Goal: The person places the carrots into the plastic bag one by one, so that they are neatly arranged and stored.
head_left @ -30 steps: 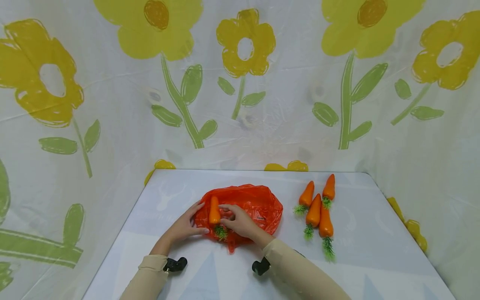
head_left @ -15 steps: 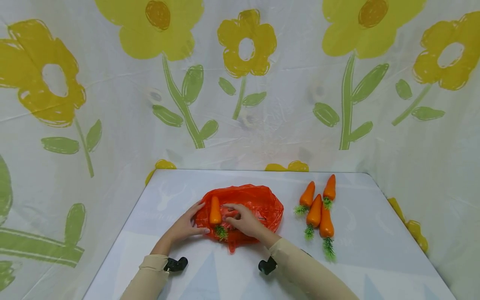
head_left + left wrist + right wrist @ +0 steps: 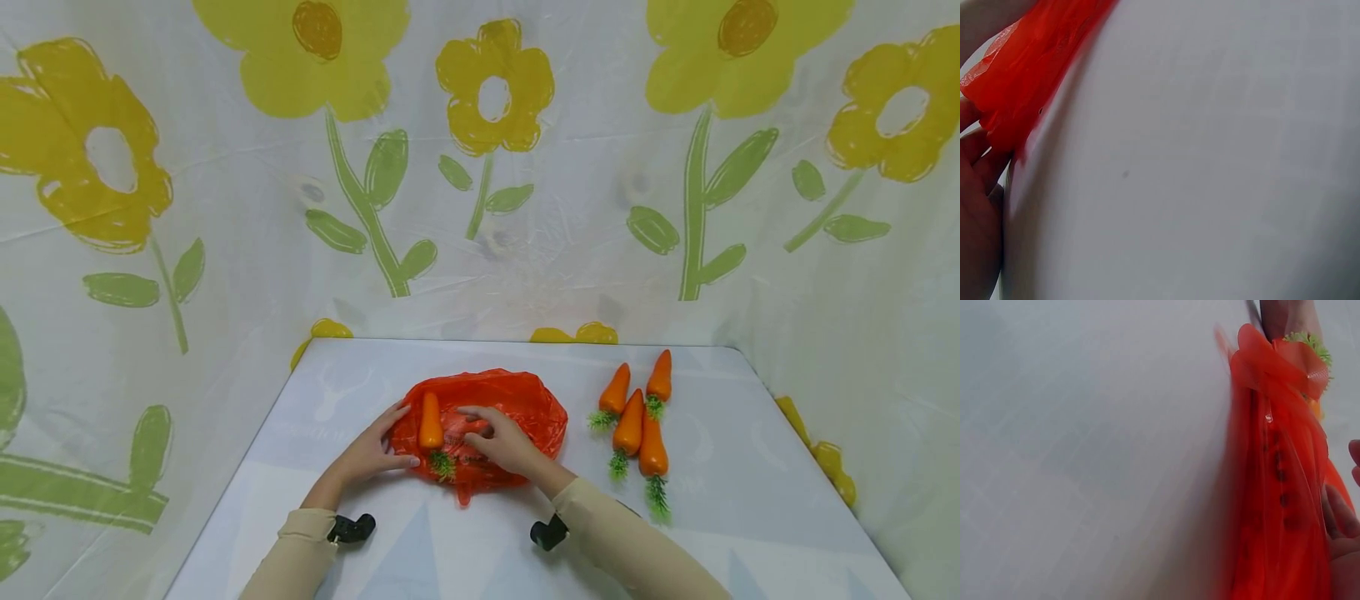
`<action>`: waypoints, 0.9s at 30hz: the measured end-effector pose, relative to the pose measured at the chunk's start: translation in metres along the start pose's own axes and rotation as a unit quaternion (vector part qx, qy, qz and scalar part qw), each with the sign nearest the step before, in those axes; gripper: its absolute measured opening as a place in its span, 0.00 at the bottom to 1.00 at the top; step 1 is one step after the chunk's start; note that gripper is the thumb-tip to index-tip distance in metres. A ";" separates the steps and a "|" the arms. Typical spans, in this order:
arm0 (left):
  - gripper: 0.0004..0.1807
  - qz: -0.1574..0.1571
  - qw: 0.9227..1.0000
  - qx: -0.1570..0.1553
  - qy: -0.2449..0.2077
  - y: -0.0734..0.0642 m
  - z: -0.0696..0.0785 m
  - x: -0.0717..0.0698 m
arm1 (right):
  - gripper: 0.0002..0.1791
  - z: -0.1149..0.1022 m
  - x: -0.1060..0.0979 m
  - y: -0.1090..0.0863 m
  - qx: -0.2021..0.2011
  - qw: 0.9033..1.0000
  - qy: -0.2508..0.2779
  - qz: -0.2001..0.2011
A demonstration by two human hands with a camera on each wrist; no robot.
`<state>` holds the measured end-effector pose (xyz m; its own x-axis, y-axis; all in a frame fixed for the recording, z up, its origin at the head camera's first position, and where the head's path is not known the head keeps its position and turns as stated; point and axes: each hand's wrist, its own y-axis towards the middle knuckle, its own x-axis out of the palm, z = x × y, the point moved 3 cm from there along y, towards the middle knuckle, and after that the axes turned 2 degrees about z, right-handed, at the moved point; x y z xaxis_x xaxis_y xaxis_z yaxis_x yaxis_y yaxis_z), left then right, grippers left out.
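Note:
A crumpled red plastic bag (image 3: 517, 396) lies spread on the table with its mouth up. Inside its left part rests a toy carrot (image 3: 431, 423), leafy end toward the person. My left hand (image 3: 367, 454) holds the bag's left side between spread thumb and fingers; the left wrist view shows its fingers (image 3: 982, 156) against the plastic. Over the middle of the bag, right of the carrot and apart from it, my right hand (image 3: 504, 442) has its fingers loosely bent with nothing between them. In the right wrist view, the bag (image 3: 1279, 487) partly hides that hand.
Right of the bag lie several more toy carrots (image 3: 628, 423) with green tops, some touching. The white table (image 3: 750, 492) is backed by a flower-printed curtain (image 3: 570, 208). A black wrist camera (image 3: 550, 532) sits on each sleeve.
My right hand was beside the carrot in the bag and has drawn away to the right. The carrot stays in the bag. My left hand has barely moved.

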<state>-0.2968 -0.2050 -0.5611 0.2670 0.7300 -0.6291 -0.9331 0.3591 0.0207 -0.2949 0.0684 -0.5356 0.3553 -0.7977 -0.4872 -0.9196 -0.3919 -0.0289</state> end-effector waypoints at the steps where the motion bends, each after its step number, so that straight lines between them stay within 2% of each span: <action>1: 0.56 0.001 1.000 -0.002 -0.001 0.000 0.000 0.000 | 0.26 0.000 -0.001 -0.001 0.000 1.000 0.002 0.000; 8: 0.56 0.004 1.000 0.007 0.002 0.000 -0.002 0.000 | 0.25 0.003 -0.008 -0.005 -0.018 1.000 0.003 0.003; 18: 0.56 0.001 1.000 -0.006 -0.001 0.000 0.000 0.000 | 0.25 0.007 -0.022 -0.009 -0.032 0.999 -0.014 0.015; 27: 0.56 0.004 1.000 0.001 0.006 0.000 -0.001 0.001 | 0.25 0.009 -0.031 -0.015 -0.037 0.999 -0.011 0.024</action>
<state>-0.2965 -0.2054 -0.5624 0.2560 0.7259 -0.6383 -0.9349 0.3540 0.0276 -0.2939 0.1032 -0.5274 0.3069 -0.8060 -0.5061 -0.9202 -0.3871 0.0584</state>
